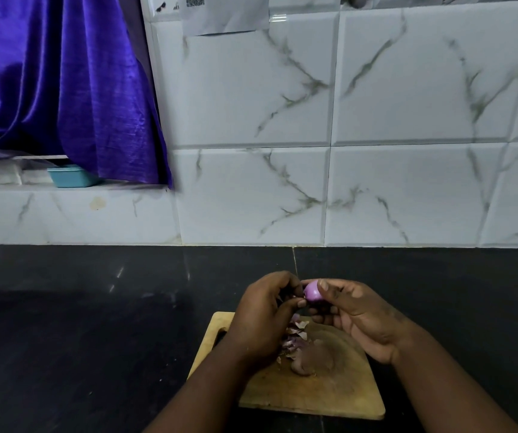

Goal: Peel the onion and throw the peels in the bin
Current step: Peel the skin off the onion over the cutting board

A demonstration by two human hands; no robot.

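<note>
Onion peels [295, 337] lie heaped on a wooden chopping board [329, 392]. Just above it, the right hand [360, 314] grips a small purple onion [312, 292] while the left hand [264, 310] pinches its end. Beyond the black surface [95, 323] are marbled wall tiles [407, 198], a blue tub [70, 176] and a purple curtain [64, 82].

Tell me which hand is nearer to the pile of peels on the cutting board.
Left. The left hand hangs just over the pile of peels, pinching at the onion; the right hand holds the onion farther to the right.
</note>
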